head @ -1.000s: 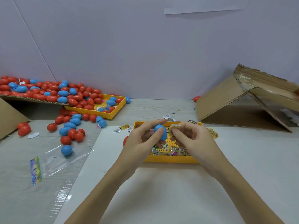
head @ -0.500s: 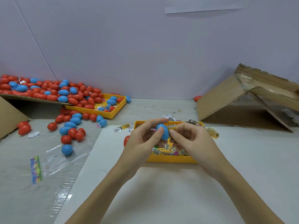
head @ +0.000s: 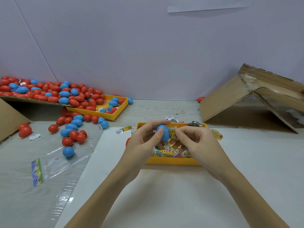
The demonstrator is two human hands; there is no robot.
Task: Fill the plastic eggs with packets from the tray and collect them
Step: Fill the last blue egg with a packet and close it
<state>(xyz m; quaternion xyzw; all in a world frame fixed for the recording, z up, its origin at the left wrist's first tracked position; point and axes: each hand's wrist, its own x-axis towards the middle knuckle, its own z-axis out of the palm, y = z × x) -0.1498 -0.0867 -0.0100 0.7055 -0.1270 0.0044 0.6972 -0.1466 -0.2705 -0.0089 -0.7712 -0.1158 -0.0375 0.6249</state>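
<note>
Head view. Our left hand (head: pixel 144 139) grips a blue egg (head: pixel 163 133) between thumb and fingers, above the far half of the yellow tray (head: pixel 171 160), which sits near the middle of the tabletop. Our right hand (head: pixel 195 142) pinches a yellow packet (head: pixel 173 134) that touches the egg's right side. We judge it is being fed into the shell; the seam is hidden. Held over the tray, presumably so a dropped packet falls back among the packets (head: pixel 166 150). The egg pile (head: pixel 54 93) lies at the far left edge.
</note>
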